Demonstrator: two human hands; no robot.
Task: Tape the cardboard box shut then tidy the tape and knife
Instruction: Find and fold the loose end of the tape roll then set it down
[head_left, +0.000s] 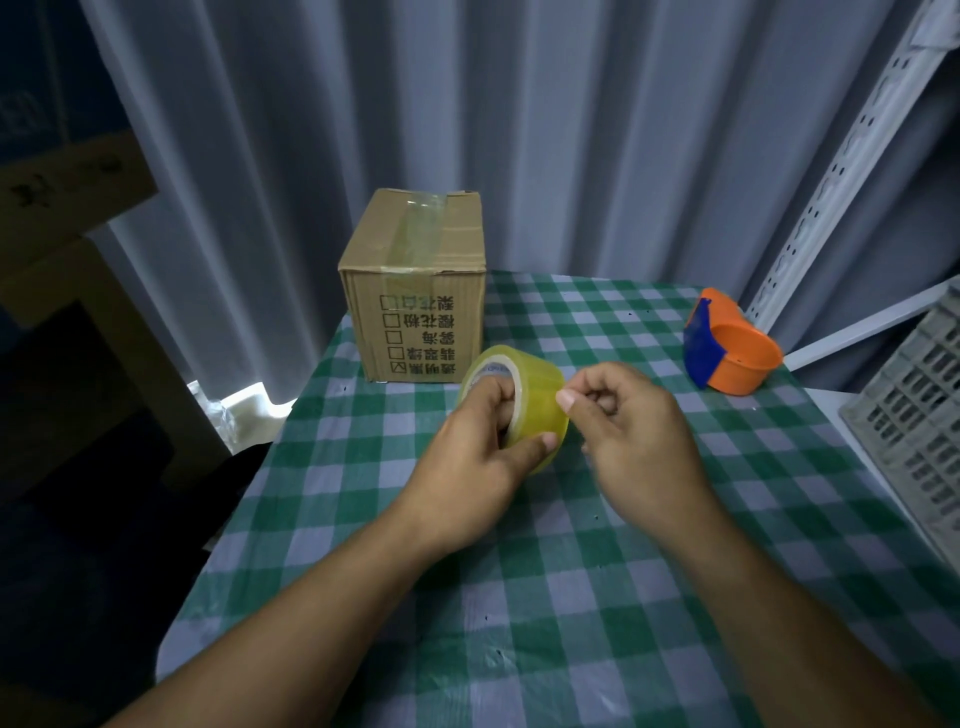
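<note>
A brown cardboard box (415, 291) stands at the far left of the table, its top flaps down with a strip of clear tape along the seam. My left hand (478, 457) grips a roll of yellowish clear tape (535, 395) just above the table, fingers through the core and thumb on the outside. My right hand (623, 415) is at the roll's right side, thumb and forefinger pinched against its outer surface. An orange and blue tape dispenser (727, 353) lies at the far right of the table. No knife is visible.
The table wears a green and white checked cloth (571, 597). A grey slatted crate (914, 431) sits at the right edge, beside a white perforated shelf post (841, 171). White curtains hang behind. A dark wooden shelf (67, 270) stands to the left.
</note>
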